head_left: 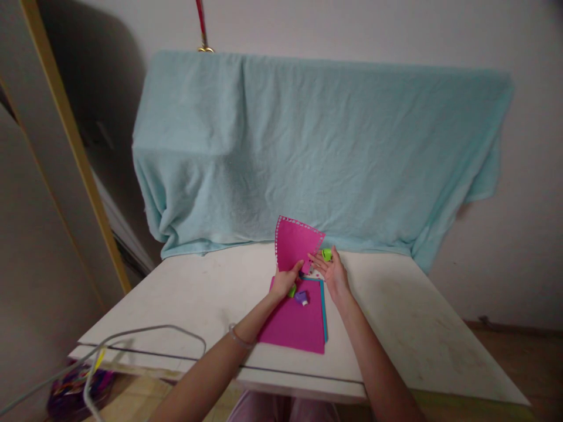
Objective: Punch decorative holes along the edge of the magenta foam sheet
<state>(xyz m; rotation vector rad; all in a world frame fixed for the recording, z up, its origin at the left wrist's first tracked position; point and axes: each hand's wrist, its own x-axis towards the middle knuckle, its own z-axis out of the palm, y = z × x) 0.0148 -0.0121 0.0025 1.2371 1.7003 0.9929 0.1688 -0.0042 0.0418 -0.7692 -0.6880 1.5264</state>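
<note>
Left hand [287,281] pinches the lower edge of my pink perforated sheet [295,243], standing it up over the pink paper stack [295,325] on the white table [185,293]. Right hand [331,269], half curled, holds a green punch [326,254] against the sheet's right edge.

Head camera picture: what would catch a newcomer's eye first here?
A big light-blue towel draped at the back of the white table fills the view. In front of it the left hand lifts a bright pink sheet with a punched edge, while the right hand holds a small green punch beside it.
</note>
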